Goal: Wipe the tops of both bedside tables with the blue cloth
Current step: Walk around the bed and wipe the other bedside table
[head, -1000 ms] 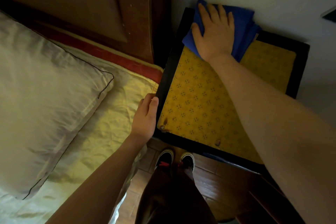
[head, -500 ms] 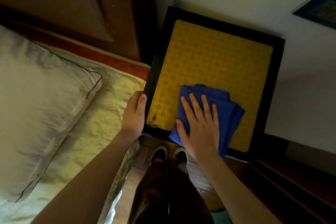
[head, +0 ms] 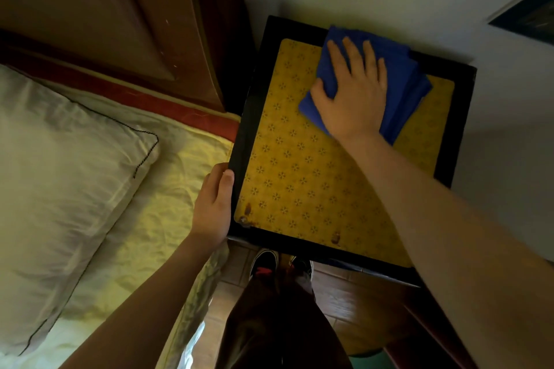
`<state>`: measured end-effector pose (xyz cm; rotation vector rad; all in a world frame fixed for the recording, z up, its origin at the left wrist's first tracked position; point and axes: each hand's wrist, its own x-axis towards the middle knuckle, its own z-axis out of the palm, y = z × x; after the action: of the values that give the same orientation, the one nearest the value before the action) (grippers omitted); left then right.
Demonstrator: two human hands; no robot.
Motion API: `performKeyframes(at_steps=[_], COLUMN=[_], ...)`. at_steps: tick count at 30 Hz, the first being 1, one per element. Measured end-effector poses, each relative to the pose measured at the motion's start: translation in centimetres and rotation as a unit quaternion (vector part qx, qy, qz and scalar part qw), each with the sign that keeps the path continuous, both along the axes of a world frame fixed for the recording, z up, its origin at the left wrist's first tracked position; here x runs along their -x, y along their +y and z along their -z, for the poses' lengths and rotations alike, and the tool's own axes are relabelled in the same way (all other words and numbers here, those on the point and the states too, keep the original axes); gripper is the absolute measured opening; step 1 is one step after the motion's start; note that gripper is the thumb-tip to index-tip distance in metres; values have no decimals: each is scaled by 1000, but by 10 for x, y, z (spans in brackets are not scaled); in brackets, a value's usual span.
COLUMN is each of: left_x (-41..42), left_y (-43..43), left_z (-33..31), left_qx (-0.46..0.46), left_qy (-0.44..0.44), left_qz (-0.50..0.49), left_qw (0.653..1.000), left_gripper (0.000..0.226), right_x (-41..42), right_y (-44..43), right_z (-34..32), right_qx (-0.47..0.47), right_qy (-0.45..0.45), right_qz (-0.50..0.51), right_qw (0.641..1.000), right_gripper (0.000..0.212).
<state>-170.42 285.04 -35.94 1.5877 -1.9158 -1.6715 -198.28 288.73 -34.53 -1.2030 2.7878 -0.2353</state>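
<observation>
Blue cloth (head: 401, 81) lies folded at the far edge of the bedside table (head: 299, 171), pressed flat under the right hand (head: 355, 93), fingers spread. Left hand (head: 214, 207) grips the table's near-left edge, fingers curled. Wiping appears under way on this top; the second table is not in view.

One bedside table (head: 248, 141), one blue cloth (head: 401, 81), one pillow (head: 60, 177), two hands.

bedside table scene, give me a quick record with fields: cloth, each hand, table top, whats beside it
cloth: blue cloth, folded, flat on the far right part of the table top
right hand: right hand flat on the cloth, fingers spread
left hand: left hand holds the table's near left edge
table top: table, black rim, yellow patterned mat, brown spots near its front edge
beside: bed with pillow on the left
</observation>
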Motion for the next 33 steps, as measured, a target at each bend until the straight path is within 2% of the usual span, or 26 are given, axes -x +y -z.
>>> performKeyframes(at_steps=[6,16,19,24,28,33], left_x=[0,3,4,1,1,2], left_y=[2,4,3,2,1,2], left_z=[-6,-11,-11,-2,0,-5], left_qx=[2,15,20,23,14,11], left_qy=[-6,-23,-23,-19,-18,-12], left_qz=[7,18,19,21,18,9], left_qw=[1000,999,999,999,1000,1000], left_gripper=[36,31,33,36,38,27], right_x=[21,-125,-142,-98,-41,11], right_y=[-12,156,181,151,111,77], right_z=[-2,-8,-7,-2,2,1], right_qx=[10,-32,-39,-15,1,23], right_qy=[-22,-13,-11,4,17,11], right_qz=[1,43,38,33,71,61], right_qw=[1000,998,998,999,997,998], right_gripper=[64,63,65,67,65,65])
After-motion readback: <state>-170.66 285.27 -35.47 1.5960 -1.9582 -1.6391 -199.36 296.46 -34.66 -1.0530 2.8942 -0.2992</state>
